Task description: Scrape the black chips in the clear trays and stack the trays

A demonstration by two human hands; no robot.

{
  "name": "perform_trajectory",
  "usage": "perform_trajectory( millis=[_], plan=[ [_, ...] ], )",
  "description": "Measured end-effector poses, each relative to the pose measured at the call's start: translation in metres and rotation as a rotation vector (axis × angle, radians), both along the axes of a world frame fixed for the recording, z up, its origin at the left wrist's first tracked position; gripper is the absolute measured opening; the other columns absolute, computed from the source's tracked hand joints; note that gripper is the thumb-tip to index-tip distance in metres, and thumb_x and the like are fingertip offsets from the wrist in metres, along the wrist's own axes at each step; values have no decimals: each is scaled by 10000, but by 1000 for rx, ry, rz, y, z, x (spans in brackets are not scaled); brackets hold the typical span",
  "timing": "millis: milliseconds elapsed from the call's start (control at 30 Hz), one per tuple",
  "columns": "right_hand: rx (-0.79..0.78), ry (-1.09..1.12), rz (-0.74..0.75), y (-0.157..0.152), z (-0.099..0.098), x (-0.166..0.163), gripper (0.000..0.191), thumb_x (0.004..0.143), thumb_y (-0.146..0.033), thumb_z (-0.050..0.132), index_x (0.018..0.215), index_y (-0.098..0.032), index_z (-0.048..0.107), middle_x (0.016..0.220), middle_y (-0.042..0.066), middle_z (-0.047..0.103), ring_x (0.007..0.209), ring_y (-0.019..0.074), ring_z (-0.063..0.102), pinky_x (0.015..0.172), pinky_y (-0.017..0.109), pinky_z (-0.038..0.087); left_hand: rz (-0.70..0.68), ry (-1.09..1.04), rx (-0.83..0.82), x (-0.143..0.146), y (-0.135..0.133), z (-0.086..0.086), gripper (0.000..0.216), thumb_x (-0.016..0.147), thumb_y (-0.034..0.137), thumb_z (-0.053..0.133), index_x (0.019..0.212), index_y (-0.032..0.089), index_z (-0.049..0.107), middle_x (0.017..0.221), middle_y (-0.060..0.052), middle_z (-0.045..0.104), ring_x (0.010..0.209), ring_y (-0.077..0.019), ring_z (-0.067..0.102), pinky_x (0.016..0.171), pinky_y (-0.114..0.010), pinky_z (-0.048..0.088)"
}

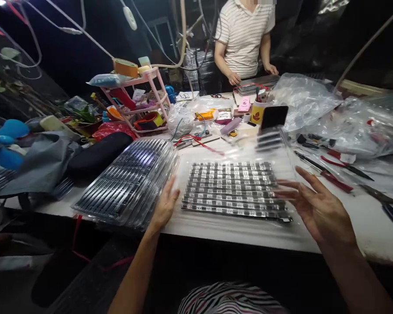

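Observation:
A clear plastic tray (236,220) lies in front of me, with rows of dark strips (229,189) bearing pale marks; its right side is blurred. My left hand (165,205) stands at the tray's left edge, fingers stretched out, between it and a stack of clear trays (124,183) that hold dark strips. Whether it touches the tray or the stack I cannot tell. Over the right edge of the middle tray, my right hand (324,213) is spread with nothing seen in it. A dark phone (274,117) is propped upright behind that tray.
Scissors (386,203), red-handled pliers (337,163) and clear plastic bags (314,100) lie at the right. A pink shelf rack (157,93) and a black case (100,152) are at the left. A person in a striped shirt (245,39) stands across the table. Cables (183,35) hang overhead.

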State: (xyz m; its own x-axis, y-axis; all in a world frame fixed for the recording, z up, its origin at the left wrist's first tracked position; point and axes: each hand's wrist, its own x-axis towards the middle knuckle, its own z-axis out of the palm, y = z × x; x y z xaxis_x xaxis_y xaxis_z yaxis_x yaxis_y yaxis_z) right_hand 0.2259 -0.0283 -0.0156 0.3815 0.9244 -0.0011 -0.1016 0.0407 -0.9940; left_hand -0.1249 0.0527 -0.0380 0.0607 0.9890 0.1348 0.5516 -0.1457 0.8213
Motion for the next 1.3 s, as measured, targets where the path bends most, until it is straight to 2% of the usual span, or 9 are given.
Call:
perform_trajectory(
  millis=[67, 133, 200, 267, 400, 533, 667, 1000, 1300],
  plan=[
    [47, -40, 37, 4, 13, -1, 555, 884, -402, 404, 1405, -267, 271, 1136, 93, 620, 932, 258, 645, 893, 515, 483, 89, -285, -35, 2, -6, 13, 622, 879, 503, 447, 1421, 233, 305, 1308, -97, 555, 1190, -207, 532, 987, -378, 441],
    [75, -91, 126, 7, 25, 5, 509, 926, -388, 262, 1420, -267, 242, 1225, 92, 578, 994, 243, 623, 886, 492, 488, 87, -514, -176, 4, -16, 29, 575, 860, 521, 473, 1339, 206, 437, 936, -80, 724, 785, -186, 685, 665, -297, 560],
    [103, -159, 186, 7, 32, 15, 526, 947, -396, 82, 1396, -250, 314, 1281, 96, 540, 1028, 231, 605, 868, 465, 496, 86, -662, -254, 5, -26, 43, 418, 858, 492, 492, 1114, 188, 621, 633, -32, 706, 479, -141, 609, 425, -216, 482],
    [140, -287, 173, 0, 32, 28, 558, 951, -452, 89, 1310, -227, 451, 1227, 100, 568, 1003, 225, 605, 852, 433, 497, 177, -775, -172, 5, -35, 53, 343, 898, 435, 443, 943, 187, 675, 544, -9, 676, 404, -118, 560, 364, -182, 431],
    [142, -704, 252, -22, 8, 48, 251, 872, -414, 523, 967, -219, 650, 907, 48, 625, 845, 186, 598, 767, 343, 491, 357, -921, 71, 5, -44, 55, 396, 960, 343, 292, 914, 174, 646, 633, -54, 710, 497, -143, 634, 452, -201, 499],
    [132, -1042, 348, -36, -18, 50, 183, 889, -301, 511, 910, -208, 667, 882, 55, 582, 844, 184, 551, 744, 341, 468, 401, -988, 175, 8, -42, 53, 260, 933, 289, 378, 942, 175, 612, 795, -109, 730, 744, -190, 703, 603, -244, 550],
    [131, -1253, 377, -34, -26, 45, 175, 885, -276, 521, 879, -187, 671, 873, 68, 560, 844, 203, 514, 749, 375, 443, 420, -996, 255, 7, -40, 50, 167, 901, 219, 455, 964, 165, 600, 856, -106, 727, 904, -212, 689, 708, -272, 555],
    [12, -1023, 420, -18, -20, 44, 174, 859, -318, 548, 753, -213, 637, 834, 41, 545, 811, 185, 525, 731, 344, 445, 541, -1029, 175, -5, -45, 44, 162, 883, 244, 513, 930, 114, 597, 946, -92, 719, 1011, -222, 652, 959, -358, 485],
    [-87, -911, 374, -20, -22, 36, 193, 868, -332, 511, 769, -212, 625, 807, 33, 529, 758, 172, 530, 697, 336, 450, 385, -1037, -54, 0, -54, 29, 529, 796, 516, 593, 1105, 87, 588, 1235, -151, 598, 1175, -285, 540, 1114, -463, 298]
  ],
)
